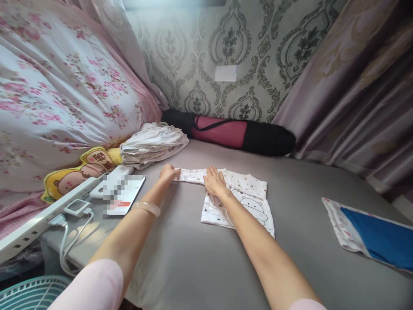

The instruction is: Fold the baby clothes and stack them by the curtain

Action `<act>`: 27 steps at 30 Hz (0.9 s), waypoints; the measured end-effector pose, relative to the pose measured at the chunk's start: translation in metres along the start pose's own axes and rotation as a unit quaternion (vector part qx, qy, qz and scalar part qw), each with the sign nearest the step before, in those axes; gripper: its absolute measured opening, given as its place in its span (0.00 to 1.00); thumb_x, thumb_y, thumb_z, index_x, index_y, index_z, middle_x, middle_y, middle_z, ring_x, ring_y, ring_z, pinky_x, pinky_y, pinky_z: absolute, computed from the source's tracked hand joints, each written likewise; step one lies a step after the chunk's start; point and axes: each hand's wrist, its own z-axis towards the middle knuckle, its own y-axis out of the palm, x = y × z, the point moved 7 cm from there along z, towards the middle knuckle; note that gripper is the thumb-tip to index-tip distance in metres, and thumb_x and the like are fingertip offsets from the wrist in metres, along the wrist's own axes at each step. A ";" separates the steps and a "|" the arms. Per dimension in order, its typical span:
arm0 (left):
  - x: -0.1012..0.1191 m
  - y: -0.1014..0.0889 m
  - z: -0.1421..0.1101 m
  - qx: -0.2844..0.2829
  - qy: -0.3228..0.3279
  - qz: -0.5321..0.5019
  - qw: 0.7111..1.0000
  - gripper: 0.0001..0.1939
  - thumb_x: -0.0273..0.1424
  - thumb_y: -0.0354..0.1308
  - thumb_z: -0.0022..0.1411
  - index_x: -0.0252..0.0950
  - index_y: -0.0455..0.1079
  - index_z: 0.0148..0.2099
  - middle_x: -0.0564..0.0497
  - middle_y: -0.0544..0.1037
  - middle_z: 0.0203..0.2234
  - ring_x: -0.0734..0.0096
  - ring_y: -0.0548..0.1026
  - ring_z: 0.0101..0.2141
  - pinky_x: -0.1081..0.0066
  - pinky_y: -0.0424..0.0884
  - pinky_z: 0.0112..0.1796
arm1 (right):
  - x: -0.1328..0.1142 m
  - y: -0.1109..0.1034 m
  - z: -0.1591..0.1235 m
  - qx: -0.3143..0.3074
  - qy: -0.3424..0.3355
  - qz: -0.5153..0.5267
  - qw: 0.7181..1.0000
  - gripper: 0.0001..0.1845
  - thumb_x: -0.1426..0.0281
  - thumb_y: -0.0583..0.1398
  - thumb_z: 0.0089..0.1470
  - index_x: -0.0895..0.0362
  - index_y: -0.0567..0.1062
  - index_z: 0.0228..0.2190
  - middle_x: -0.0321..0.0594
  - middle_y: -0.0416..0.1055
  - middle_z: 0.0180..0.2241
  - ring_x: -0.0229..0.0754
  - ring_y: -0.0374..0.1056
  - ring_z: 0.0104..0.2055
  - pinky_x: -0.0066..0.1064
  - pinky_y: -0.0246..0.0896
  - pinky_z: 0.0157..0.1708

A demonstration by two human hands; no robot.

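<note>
A small white shirt (248,185) with a printed cartoon animal and little scattered motifs lies on the grey bed sheet (180,254). One sleeve stretches out to the left, and its end is pinched in the closed fingers of my left hand (168,173). My right hand (214,181) lies flat on the shirt near where that sleeve joins the body, fingers extended. My right forearm covers part of the shirt's lower front.
Folded pale cloth (151,144) and a phone (129,198) lie to the left, beside a power strip (48,219) with cables. A black and maroon long bag (222,131) rests against the wall. Folded blue and white fabric (377,234) lies at right.
</note>
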 end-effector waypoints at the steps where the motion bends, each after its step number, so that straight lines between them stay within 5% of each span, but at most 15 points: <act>1: 0.001 -0.002 0.000 0.000 0.002 -0.012 1.000 0.11 0.36 0.62 0.50 0.36 0.66 0.33 0.45 0.77 0.30 0.57 0.76 0.37 0.68 0.68 0.33 | -0.001 0.001 0.000 -0.001 -0.003 0.003 1.000 0.32 0.63 0.40 0.65 0.66 0.52 0.65 0.52 0.42 0.68 0.48 0.34 0.70 0.43 0.28 0.66; 8: 0.007 -0.008 -0.004 -0.006 0.020 -0.105 0.994 0.18 0.33 0.60 0.52 0.33 0.65 0.45 0.49 0.76 0.33 0.71 0.75 0.30 0.75 0.70 0.29 | -0.009 0.012 0.002 -0.028 0.021 -0.003 0.999 0.33 0.53 0.38 0.65 0.50 0.49 0.66 0.49 0.38 0.69 0.56 0.33 0.70 0.56 0.25 0.63; 13: 0.001 0.001 0.001 -0.024 0.012 -0.112 0.993 0.11 0.32 0.58 0.53 0.32 0.70 0.39 0.51 0.76 0.25 0.69 0.75 0.25 0.74 0.70 0.26 | -0.012 0.015 0.005 -0.048 0.042 -0.012 0.998 0.33 0.53 0.40 0.64 0.52 0.51 0.66 0.49 0.35 0.70 0.57 0.29 0.70 0.59 0.22 0.62; 20: -0.001 0.002 0.002 0.012 0.014 -0.036 0.999 0.10 0.36 0.55 0.57 0.34 0.70 0.38 0.48 0.76 0.24 0.61 0.76 0.28 0.70 0.68 0.29 | -0.059 0.017 0.009 -0.011 -0.135 -0.013 0.991 0.32 0.61 0.38 0.65 0.61 0.51 0.66 0.45 0.41 0.69 0.46 0.32 0.70 0.47 0.25 0.66; 27: 0.003 -0.004 -0.010 0.037 0.035 -0.011 0.999 0.12 0.35 0.50 0.60 0.38 0.69 0.44 0.46 0.78 0.32 0.62 0.76 0.31 0.68 0.67 0.34 | -0.063 0.031 0.009 -0.024 -0.110 -0.005 0.994 0.30 0.58 0.38 0.65 0.49 0.52 0.65 0.38 0.43 0.69 0.54 0.34 0.70 0.58 0.25 0.64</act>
